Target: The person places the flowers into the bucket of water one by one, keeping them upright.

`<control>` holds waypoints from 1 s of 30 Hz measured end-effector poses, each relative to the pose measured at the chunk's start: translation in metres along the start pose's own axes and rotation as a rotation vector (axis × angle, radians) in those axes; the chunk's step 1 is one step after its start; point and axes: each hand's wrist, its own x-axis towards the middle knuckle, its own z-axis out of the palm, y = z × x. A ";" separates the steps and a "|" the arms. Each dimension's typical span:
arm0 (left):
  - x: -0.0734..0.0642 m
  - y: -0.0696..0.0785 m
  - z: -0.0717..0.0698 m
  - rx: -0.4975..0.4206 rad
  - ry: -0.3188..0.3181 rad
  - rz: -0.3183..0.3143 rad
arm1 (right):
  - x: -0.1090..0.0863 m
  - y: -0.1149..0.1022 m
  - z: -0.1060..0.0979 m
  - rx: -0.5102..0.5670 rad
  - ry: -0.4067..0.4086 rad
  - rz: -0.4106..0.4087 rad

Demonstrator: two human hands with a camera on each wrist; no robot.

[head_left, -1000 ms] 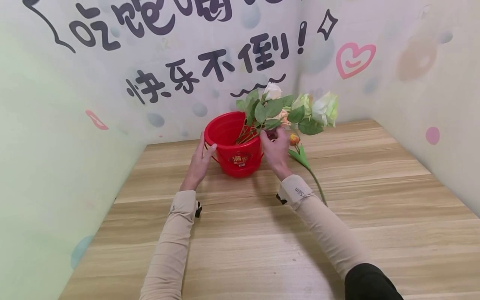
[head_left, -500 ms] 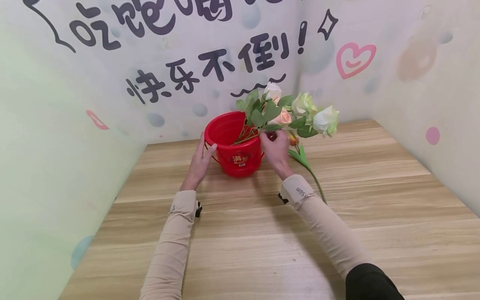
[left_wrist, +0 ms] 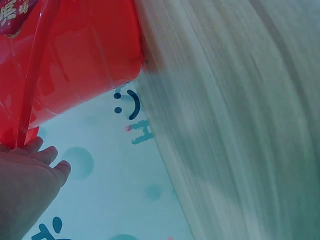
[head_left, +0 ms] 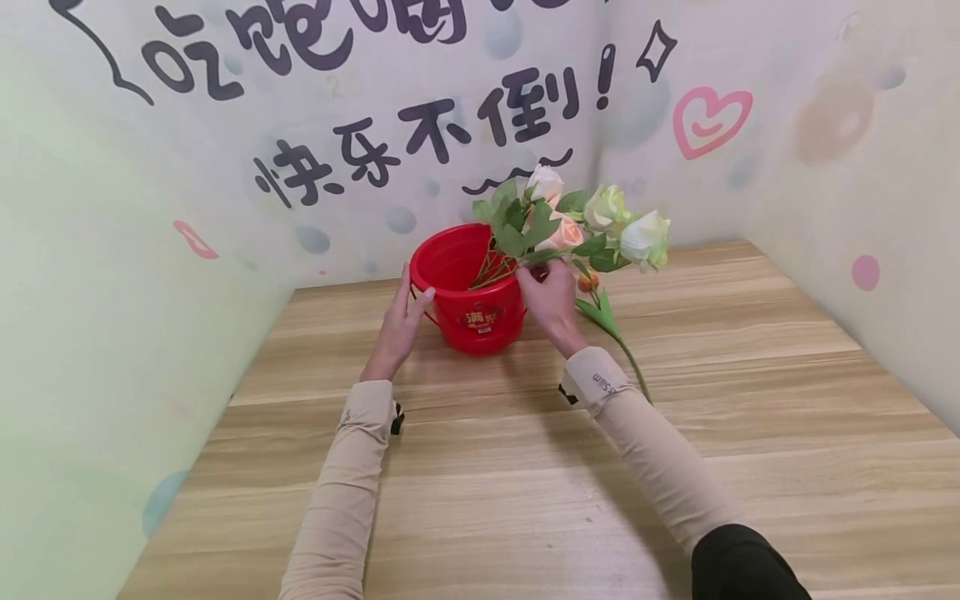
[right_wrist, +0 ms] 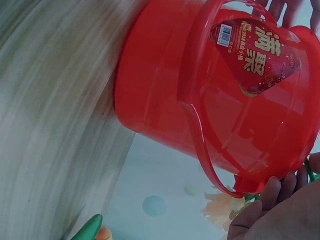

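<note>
A red plastic bucket (head_left: 480, 312) stands upright on the wooden table. My left hand (head_left: 393, 329) rests against its left side near the rim, fingers extended and thumb toward the front. At the right rim, my right hand (head_left: 553, 300) pinches the green stem (right_wrist: 309, 170) of an artificial rose. White and pale green rose heads (head_left: 645, 239) lean out to the right above that hand. A peach rose (head_left: 567, 234) and green leaves (head_left: 513, 229) are close by, with several stems reaching into the bucket. Which head belongs to the pinched stem cannot be told.
An orange tulip (head_left: 588, 282) with green leaves and a long stem lies on the table to the right of the bucket, partly behind the right hand. The bucket's handle (right_wrist: 200, 145) hangs down at its front. Printed walls (head_left: 337, 225) enclose the table (head_left: 480, 500).
The rose heads on the right have tipped lower, and the white one has shifted slightly left. The peach rose shows more fully. My right hand has edged left; the left hand stays put.
</note>
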 end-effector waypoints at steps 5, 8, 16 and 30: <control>0.001 -0.001 0.000 0.004 0.001 -0.001 | 0.000 0.002 -0.001 0.036 -0.032 0.024; 0.001 -0.001 0.000 0.002 0.001 -0.004 | 0.000 0.003 -0.002 0.049 -0.042 0.035; 0.001 -0.002 0.000 -0.004 -0.004 -0.009 | 0.001 0.003 -0.004 0.055 -0.028 0.033; 0.001 -0.003 0.000 0.005 -0.002 0.002 | 0.002 0.002 -0.007 -0.036 -0.025 0.069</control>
